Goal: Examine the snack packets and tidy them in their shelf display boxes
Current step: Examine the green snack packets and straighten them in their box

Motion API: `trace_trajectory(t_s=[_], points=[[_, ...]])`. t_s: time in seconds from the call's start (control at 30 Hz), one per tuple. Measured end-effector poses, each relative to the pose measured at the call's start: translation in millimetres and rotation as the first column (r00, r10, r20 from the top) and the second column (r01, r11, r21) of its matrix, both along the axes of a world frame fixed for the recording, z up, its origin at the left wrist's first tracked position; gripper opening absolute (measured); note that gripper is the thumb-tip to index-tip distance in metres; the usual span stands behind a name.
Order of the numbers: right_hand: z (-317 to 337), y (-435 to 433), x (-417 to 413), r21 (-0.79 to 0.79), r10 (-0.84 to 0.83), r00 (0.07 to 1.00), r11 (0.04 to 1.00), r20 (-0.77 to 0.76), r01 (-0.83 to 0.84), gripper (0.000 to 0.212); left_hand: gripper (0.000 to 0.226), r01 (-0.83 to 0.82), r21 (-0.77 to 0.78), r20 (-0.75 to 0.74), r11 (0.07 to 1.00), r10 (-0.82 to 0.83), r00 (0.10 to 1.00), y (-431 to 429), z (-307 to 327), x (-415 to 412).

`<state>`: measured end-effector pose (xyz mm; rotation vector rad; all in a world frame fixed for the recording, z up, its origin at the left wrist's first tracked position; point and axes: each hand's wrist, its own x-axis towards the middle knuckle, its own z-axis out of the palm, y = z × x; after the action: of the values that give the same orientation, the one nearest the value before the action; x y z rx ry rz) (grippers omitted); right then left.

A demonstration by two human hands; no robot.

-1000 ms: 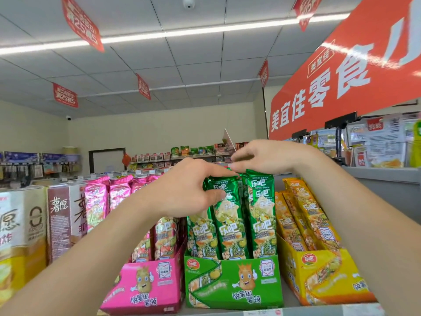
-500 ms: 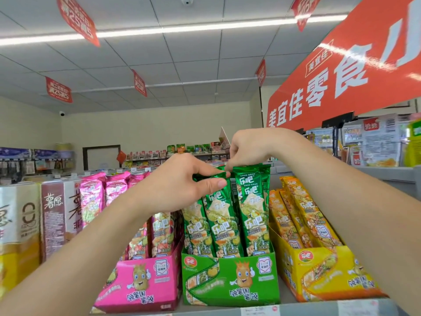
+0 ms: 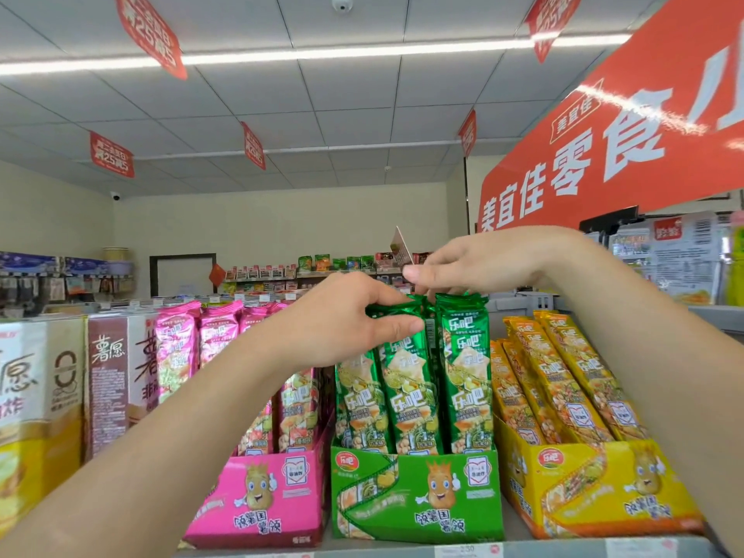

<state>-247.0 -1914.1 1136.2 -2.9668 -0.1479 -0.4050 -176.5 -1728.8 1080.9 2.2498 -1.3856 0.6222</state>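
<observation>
Several tall green snack packets point(image 3: 410, 380) stand upright in a green display box point(image 3: 416, 497) at the middle of the shelf. My left hand point(image 3: 342, 320) pinches the crimped tops of the left green packets between thumb and fingers. My right hand point(image 3: 463, 263) hovers just above the top of the right green packet point(image 3: 465, 356), with fingertips curled down toward it; whether it touches the packet I cannot tell. A pink box point(image 3: 261, 501) with pink packets stands to the left, and a yellow box point(image 3: 596, 485) with leaning yellow packets to the right.
Brown and white snack cartons point(image 3: 112, 380) and a yellow-white carton point(image 3: 28, 396) stand at the far left. A red banner point(image 3: 604, 134) hangs at upper right. Farther shelves point(image 3: 282, 271) run across the background. The shelf edge with price tags point(image 3: 467, 549) lies below.
My right hand has lifted slightly off the right green packet's top. My left hand has kept its pinch on the left packets' tops, which now stand a bit straighter.
</observation>
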Motion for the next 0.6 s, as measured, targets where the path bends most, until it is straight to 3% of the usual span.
trace_trajectory(t_s=[0.13,0.2,0.3,0.4,0.43,0.53,0.6], points=[[-16.2,-0.8,-17.6,-0.013,0.133,0.991,0.991,-0.019,-0.133,0.085,0.040,-0.013,-0.026,0.057,1.000,0.015,0.998,-16.3,2.5,-5.9],[-23.4,-0.7,-18.6,-0.010,0.120,0.992,0.993,0.039,-0.120,0.082,0.045,-0.020,0.062,0.024,0.998,0.018,1.000,-17.1,7.3,-4.4],[-32.9,-4.2,-18.7,-0.031,0.083,0.989,0.996,0.120,-0.079,0.082,0.051,0.072,0.172,-0.170,0.982,-0.043,0.984,-8.5,13.3,1.1],[-38.0,-5.9,-19.6,-0.048,0.071,0.983,0.997,0.170,-0.063,0.073,0.053,0.199,-0.021,-0.392,0.980,-0.191,0.900,-1.5,17.2,7.8],[-38.2,-6.6,-18.9,-0.043,0.069,0.983,0.997,0.171,-0.062,0.064,0.052,0.182,-0.041,-0.395,0.982,-0.184,0.900,-1.9,17.4,9.7],[-34.4,-9.1,-19.1,-0.029,0.041,0.987,0.999,0.154,-0.037,0.044,0.043,0.031,0.122,-0.137,0.992,-0.014,0.990,-6.2,17.4,13.2],[-32.0,-10.4,-19.9,-0.008,0.025,0.990,1.000,0.140,-0.024,0.037,0.039,-0.013,0.172,-0.063,0.985,0.024,0.998,-6.2,17.9,13.0]])
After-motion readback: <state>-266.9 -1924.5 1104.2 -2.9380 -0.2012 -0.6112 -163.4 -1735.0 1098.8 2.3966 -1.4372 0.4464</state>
